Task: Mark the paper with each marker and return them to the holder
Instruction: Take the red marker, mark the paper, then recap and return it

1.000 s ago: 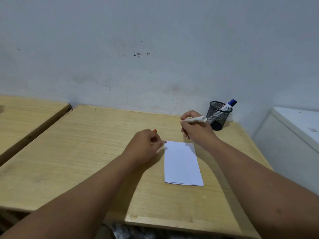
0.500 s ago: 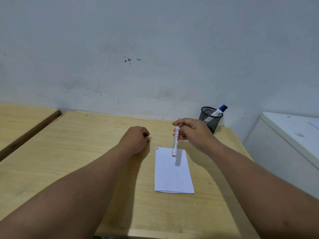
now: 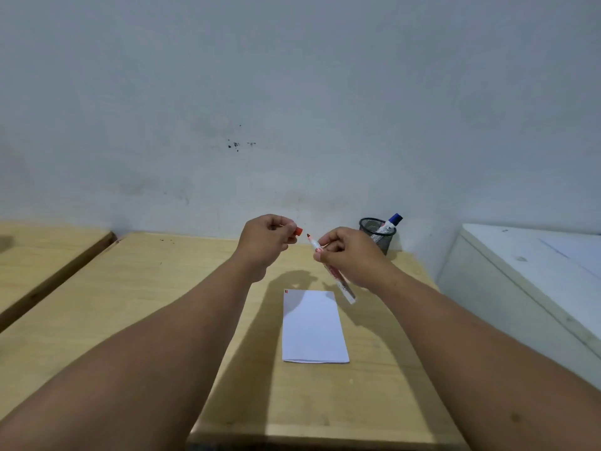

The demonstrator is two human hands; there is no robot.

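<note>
1. While my right hand [image 3: 353, 255] grips the white red-tipped marker [image 3: 331, 270] at mid-barrel, its bare tip tilts up-left above the table.
2. My left hand [image 3: 265, 239] pinches the small red cap [image 3: 298, 231], just apart from that tip.
3. The white folded paper [image 3: 313, 327] lies flat on the pale wooden table [image 3: 136, 307], a red mark at its far-left corner.
4. The black mesh holder [image 3: 379, 235] with a blue-capped marker [image 3: 390, 222] stands near the table's far-right edge by the wall.

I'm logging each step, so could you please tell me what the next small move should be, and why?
Probably bring the red cap in the left hand onto the marker's tip. The right hand aims the red marker at it across a small gap, and the paper already shows a red mark.
</note>
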